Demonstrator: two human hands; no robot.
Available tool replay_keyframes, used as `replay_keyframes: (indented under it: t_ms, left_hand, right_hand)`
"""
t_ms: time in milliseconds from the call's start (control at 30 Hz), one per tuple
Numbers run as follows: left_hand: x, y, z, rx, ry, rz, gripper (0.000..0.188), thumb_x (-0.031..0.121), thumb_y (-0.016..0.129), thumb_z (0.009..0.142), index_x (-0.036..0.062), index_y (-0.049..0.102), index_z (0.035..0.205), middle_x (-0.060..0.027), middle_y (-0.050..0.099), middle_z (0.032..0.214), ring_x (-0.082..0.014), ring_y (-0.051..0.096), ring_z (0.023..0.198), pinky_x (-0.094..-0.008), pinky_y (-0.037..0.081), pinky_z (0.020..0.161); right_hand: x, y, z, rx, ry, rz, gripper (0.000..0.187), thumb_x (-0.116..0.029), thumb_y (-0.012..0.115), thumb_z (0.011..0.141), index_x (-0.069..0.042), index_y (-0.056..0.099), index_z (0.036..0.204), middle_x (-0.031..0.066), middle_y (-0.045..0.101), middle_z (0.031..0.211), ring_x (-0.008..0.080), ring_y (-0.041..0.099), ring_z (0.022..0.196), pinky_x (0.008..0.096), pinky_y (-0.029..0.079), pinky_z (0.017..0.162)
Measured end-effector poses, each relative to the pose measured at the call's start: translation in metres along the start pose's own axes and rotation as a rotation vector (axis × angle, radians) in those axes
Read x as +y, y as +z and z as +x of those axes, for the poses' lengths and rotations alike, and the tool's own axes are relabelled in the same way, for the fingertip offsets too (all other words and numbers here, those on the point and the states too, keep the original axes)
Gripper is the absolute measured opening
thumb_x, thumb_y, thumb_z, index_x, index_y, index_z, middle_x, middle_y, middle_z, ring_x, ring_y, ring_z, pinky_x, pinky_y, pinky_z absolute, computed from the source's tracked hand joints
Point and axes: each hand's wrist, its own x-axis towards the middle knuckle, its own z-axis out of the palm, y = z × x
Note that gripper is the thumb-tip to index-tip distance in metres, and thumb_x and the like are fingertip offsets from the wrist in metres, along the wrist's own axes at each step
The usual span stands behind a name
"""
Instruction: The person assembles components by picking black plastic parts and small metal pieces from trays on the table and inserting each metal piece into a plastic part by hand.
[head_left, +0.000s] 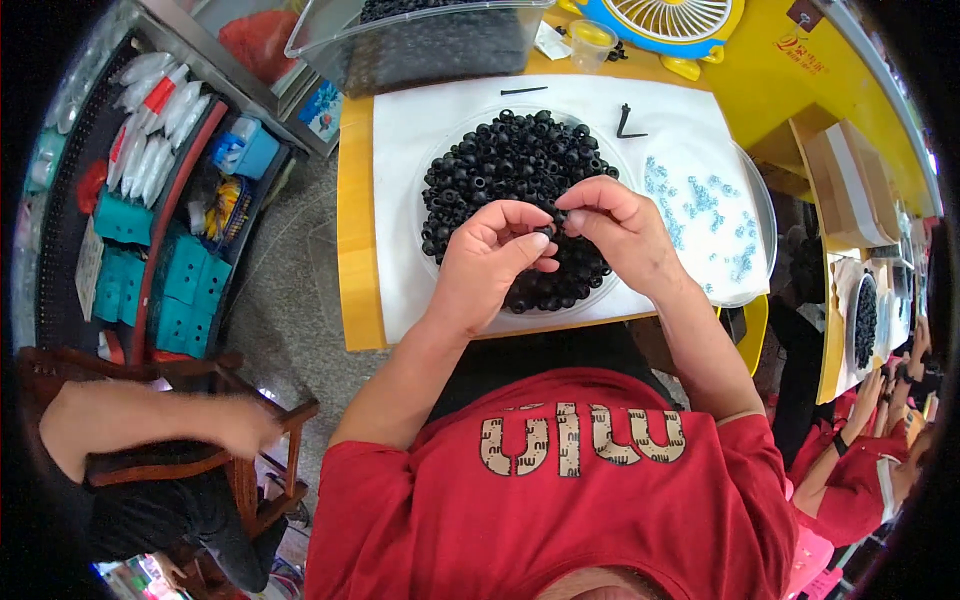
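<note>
My left hand is closed in a pinch above a heap of small black ring-like pieces. Between its thumb and fingers shows one small black piece. Right beside it, my right hand is pinched too, its fingertips almost meeting the left ones; what they grip is too small to make out. The heap fills a round clear tray lying on white paper. Small pale-blue clear pieces are scattered on white paper to the right, over another round clear tray.
At the back stand a clear bin of black pieces, a clear cup and a blue-yellow fan. Thin black strips lie on the paper. Left is a shelf with teal boxes; a person's blurred arm shows below it.
</note>
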Motion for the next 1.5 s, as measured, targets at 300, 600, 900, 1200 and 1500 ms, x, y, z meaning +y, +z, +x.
replay_keyframes:
  t_ms: [300, 600, 900, 1200, 1500]
  left_hand:
    - [-0.004, 0.011, 0.002, -0.013, 0.055, 0.047, 0.018, -0.003, 0.052, 0.077, 0.0005, 0.047, 0.094, -0.0066, 0.053, 0.085, -0.0122, 0.054, 0.075, -0.0253, 0.05, 0.066]
    - [0.013, 0.016, -0.006, 0.067, 0.049, 0.155, 0.031, -0.004, 0.055, 0.073, -0.001, 0.04, 0.1, -0.0108, 0.051, 0.089, -0.0145, 0.054, 0.075, -0.0262, 0.05, 0.064]
    - [0.014, 0.015, -0.014, 0.022, -0.012, 0.094, 0.035, -0.002, 0.057, 0.073, 0.0011, 0.039, 0.102, -0.0105, 0.053, 0.088, -0.0162, 0.056, 0.075, -0.0284, 0.05, 0.064]
    - [0.005, 0.014, -0.015, 0.024, -0.042, 0.06, 0.034, -0.002, 0.056, 0.074, -0.0018, 0.037, 0.102, -0.0105, 0.053, 0.085, -0.0141, 0.055, 0.075, -0.0265, 0.051, 0.062]
    - [0.01, 0.011, -0.017, -0.002, -0.014, 0.014, 0.037, -0.006, 0.052, 0.074, -0.0002, 0.037, 0.106, -0.0123, 0.053, 0.091, -0.0167, 0.056, 0.077, -0.0281, 0.05, 0.069]
  right_hand:
    - [0.001, -0.001, -0.012, -0.025, -0.082, -0.124, 0.017, 0.0, 0.053, 0.075, -0.004, 0.057, 0.092, 0.0051, 0.056, 0.083, 0.0127, 0.054, 0.078, 0.0238, 0.045, 0.069]
    - [-0.006, 0.01, -0.011, 0.011, -0.341, -0.145, 0.012, 0.001, 0.056, 0.073, -0.004, 0.058, 0.084, 0.007, 0.057, 0.083, 0.0176, 0.055, 0.078, 0.026, 0.045, 0.069]
    - [-0.001, 0.012, -0.018, 0.015, -0.337, -0.11, 0.013, 0.002, 0.058, 0.071, -0.004, 0.059, 0.083, 0.0065, 0.059, 0.082, 0.0156, 0.056, 0.077, 0.0242, 0.045, 0.068]
    - [-0.004, 0.016, -0.025, 0.079, -0.272, -0.062, 0.01, 0.002, 0.057, 0.073, -0.002, 0.06, 0.082, 0.0065, 0.059, 0.083, 0.0137, 0.056, 0.078, 0.0232, 0.045, 0.067]
    - [0.002, 0.013, -0.027, 0.016, -0.292, 0.069, 0.017, 0.003, 0.053, 0.076, -0.002, 0.06, 0.09, 0.0069, 0.059, 0.09, 0.0142, 0.055, 0.086, 0.0236, 0.044, 0.075]
